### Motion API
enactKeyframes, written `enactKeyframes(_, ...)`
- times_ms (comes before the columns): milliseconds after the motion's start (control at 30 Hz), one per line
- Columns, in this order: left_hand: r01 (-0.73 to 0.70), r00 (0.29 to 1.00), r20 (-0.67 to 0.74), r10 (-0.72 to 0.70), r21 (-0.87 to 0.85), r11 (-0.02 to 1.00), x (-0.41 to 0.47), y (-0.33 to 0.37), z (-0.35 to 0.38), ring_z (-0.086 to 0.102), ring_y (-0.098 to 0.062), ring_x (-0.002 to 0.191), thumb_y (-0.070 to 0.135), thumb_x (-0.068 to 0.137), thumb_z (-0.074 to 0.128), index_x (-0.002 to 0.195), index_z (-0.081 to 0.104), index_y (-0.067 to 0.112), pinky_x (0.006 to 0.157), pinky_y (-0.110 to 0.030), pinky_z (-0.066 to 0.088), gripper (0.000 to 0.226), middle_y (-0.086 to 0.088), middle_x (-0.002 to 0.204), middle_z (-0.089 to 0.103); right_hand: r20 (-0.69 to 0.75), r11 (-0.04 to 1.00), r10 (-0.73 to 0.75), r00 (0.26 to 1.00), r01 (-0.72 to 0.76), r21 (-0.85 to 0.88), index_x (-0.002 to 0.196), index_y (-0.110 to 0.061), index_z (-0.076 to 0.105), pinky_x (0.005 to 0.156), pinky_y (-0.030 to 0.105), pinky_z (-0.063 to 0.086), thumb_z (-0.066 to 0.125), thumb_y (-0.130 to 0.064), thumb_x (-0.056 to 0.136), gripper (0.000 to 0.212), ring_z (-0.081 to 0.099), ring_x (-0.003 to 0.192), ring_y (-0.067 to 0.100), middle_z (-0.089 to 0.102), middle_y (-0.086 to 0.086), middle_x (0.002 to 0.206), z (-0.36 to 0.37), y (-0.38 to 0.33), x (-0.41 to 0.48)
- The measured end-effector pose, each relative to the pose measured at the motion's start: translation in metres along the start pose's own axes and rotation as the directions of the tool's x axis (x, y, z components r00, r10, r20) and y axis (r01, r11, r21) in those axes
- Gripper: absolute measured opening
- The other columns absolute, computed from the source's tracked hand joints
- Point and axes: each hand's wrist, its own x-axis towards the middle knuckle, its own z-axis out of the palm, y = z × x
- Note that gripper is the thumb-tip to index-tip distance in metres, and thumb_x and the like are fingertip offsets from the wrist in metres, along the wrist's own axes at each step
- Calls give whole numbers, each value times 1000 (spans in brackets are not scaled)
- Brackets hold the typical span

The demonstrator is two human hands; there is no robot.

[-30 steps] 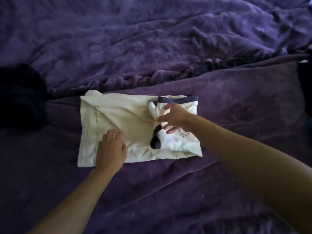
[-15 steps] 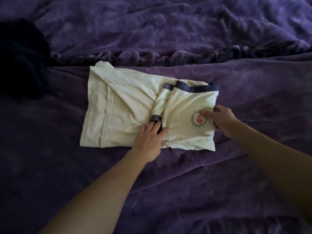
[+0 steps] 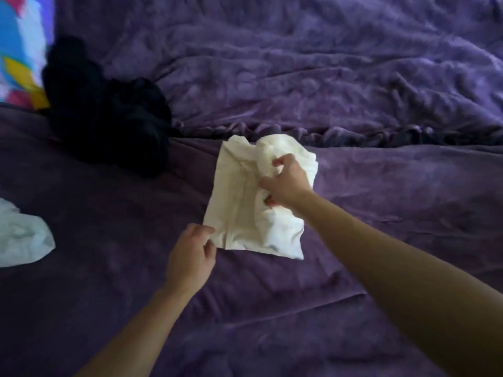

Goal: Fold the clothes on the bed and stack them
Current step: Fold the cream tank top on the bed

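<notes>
A cream-white T-shirt (image 3: 242, 213), folded into a compact rectangle, lies on the purple bed in the middle of the view. My left hand (image 3: 192, 254) pinches its near-left corner between thumb and fingers. My right hand (image 3: 285, 183) lies on top of the shirt with fingers curled into the bunched cloth of its right half. A bit of red print shows under that hand. A pile of black clothes (image 3: 109, 110) sits to the far left of the shirt.
A crumpled white garment (image 3: 21, 238) lies at the left edge. A multicoloured pillow or cloth (image 3: 19, 50) shows in the top-left corner. A rumpled purple blanket (image 3: 326, 63) with a ruffled edge covers the far half of the bed.
The shirt's right half has been folded over, making it narrower and hiding the dark collar. My left hand moved to the near-left corner; my right hand came onto the top. The view shifted left.
</notes>
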Motion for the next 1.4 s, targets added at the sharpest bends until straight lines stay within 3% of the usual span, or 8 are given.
enactKeyframes(200,96,994,-57,-97,-16,995,-6,-46,-16,62,-30,91,3,83,59,104,67,9,76,-39,51,23,-8,103,60,222,992,77,972,-96,79,125,-14,46,63,38,60,63,-4,86,43,67,73,22,64,12,102,78,3,21)
enactKeyframes(333,22,995,-97,-29,-73,997,15,-24,-7,58,-30,99,11,85,57,106,64,10,80,-41,50,22,-9,110,56,-178,957,-178,968,128,-261,113,-22,60,68,32,51,55,-14,90,25,65,84,16,64,0,100,35,43,12)
enactKeyframes(433,-14,995,-103,14,4,1000,50,3,6,49,-37,112,27,89,49,120,57,14,88,-46,45,35,-16,127,50,-299,814,-258,919,40,-579,131,-26,48,82,38,44,56,-26,91,41,50,117,25,50,2,131,-8,82,10)
enactKeyframes(667,-172,985,62,161,306,936,117,4,55,12,-41,143,55,96,26,150,-1,39,110,-52,22,63,-24,157,7,-299,888,-113,948,-38,-458,148,-44,4,99,49,38,40,-63,90,70,35,135,33,14,2,159,26,122,37)
enactKeyframes(833,-194,977,8,212,435,879,120,3,67,41,-42,118,49,95,39,149,20,30,92,-51,37,60,-28,130,42,-392,921,-73,917,-89,-379,149,-44,7,77,39,35,39,-59,94,65,54,109,36,34,2,139,51,122,40)
enactKeyframes(933,-208,978,44,203,217,954,110,25,53,51,-41,98,31,97,46,147,31,26,83,-48,41,53,-22,114,49,-355,918,-97,930,-54,-392,149,-43,15,76,39,35,41,-55,96,61,57,101,39,40,4,127,36,113,20)
enactKeyframes(1067,-191,977,89,193,-30,981,69,68,34,54,-45,100,13,94,48,137,47,20,86,-46,41,43,-20,122,49,-358,901,-151,922,-21,-434,148,-43,22,77,40,40,45,-49,96,57,58,97,38,41,1,125,3,103,-33)
enactKeyframes(1400,-297,940,114,323,-196,934,-91,211,36,60,-41,94,5,90,53,127,58,12,80,-44,49,38,-18,108,59,-460,895,-131,878,-95,-436,147,-42,29,75,39,44,48,-50,94,56,61,93,37,43,-2,121,-137,166,-210)
